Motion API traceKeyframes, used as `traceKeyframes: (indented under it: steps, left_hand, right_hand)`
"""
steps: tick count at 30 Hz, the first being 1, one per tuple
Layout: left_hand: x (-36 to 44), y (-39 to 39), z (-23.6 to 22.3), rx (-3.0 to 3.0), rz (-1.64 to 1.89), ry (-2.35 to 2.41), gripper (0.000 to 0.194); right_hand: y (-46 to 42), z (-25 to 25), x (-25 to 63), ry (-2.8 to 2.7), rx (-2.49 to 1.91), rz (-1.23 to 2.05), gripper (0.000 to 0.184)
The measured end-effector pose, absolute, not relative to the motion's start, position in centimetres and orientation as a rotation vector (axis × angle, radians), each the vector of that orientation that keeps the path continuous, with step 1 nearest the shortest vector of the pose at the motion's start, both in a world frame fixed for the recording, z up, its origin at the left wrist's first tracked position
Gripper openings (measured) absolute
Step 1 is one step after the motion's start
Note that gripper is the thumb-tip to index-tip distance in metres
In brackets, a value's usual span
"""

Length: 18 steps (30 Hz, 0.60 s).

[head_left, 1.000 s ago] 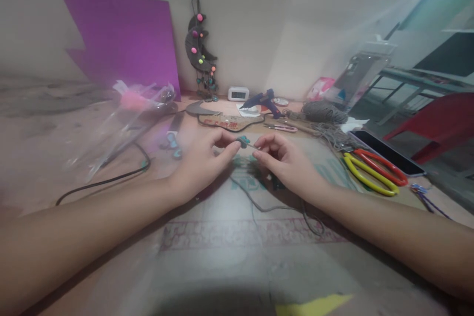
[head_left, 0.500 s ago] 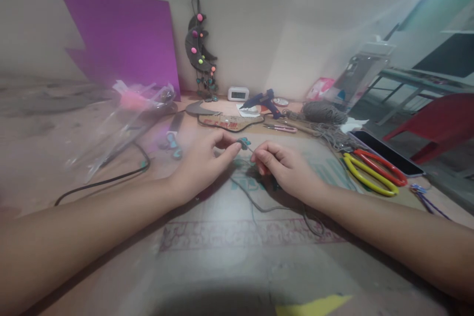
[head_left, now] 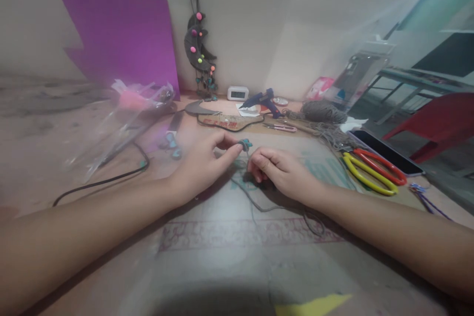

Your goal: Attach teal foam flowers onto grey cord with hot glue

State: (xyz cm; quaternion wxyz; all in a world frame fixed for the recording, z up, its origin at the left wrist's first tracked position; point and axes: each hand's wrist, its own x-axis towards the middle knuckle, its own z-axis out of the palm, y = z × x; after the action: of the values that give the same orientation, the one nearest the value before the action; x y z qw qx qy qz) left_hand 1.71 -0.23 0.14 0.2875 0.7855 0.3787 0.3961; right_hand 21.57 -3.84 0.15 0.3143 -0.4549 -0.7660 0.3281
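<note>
Between the thumb and forefinger of my left hand point(head_left: 215, 160) is a small turquoise bead-like piece point(head_left: 245, 144) with grey cord wound around it. Just right of it, my right hand point(head_left: 277, 168) is closed, its fingertips pinching the grey cord point(head_left: 255, 203) where it comes off the piece. A loose length of that cord trails over the work surface below the hands and loops under my right wrist. Several turquoise pieces point(head_left: 173, 145), blurred, lie left of my left hand.
Behind the hands are a blue glue gun point(head_left: 264, 101), a white digital clock point(head_left: 237, 93), small snips point(head_left: 280, 128) and a grey crescent point(head_left: 202, 108). At right lie a grey yarn ball point(head_left: 324, 112), red-and-yellow-handled scissors point(head_left: 370, 174) and a phone point(head_left: 387, 153). A moon decoration point(head_left: 196, 47) hangs on the wall.
My right hand has moved slightly down and left, pulling the cord from sideways to downward beside the turquoise piece. My left hand keeps its pinch in nearly the same place.
</note>
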Motion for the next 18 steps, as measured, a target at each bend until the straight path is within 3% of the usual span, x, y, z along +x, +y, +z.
traceKeyframes:
  steps: [7, 13, 18]
  left_hand:
    - [1.58, -0.37, 0.07, 2.147, 1.071, 0.965, 0.018]
    - [1.66, -0.38, 0.04, 2.187, 1.057, 0.926, 0.017]
    - [1.59, -0.22, -0.28, 2.205, 0.999, 0.888, 0.020]
  right_hand:
    - [-3.35, 0.17, 21.87, -1.758, -1.210, 0.835, 0.041]
    - [-3.45, -0.09, 21.83, -1.725, -1.195, 0.819, 0.023]
    - [-3.52, 0.06, 21.76, -1.788, -1.212, 0.747, 0.020]
